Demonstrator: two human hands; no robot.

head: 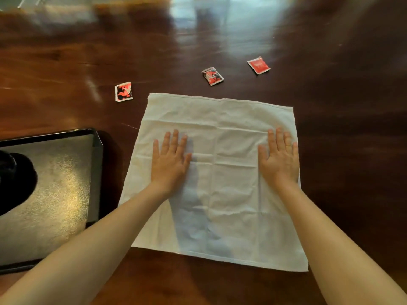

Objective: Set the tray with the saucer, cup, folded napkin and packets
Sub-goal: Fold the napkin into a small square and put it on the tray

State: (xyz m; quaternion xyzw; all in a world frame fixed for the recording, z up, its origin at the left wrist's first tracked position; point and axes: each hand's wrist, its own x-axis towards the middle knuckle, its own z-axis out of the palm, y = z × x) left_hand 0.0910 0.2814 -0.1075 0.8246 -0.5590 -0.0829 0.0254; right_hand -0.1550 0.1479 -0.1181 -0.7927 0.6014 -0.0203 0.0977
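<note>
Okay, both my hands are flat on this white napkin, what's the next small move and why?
Probably start the fold: pinch the near edge of the napkin and carry it to the far edge. It lies fully open and flat under the left hand and right hand, and the task wants it folded before it goes on the tray.

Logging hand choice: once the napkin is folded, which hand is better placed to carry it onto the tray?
Left, probably. The tray sits left of the napkin, nearest the left hand; the right hand lies flat near the napkin's opposite edge and would cross over.
</note>
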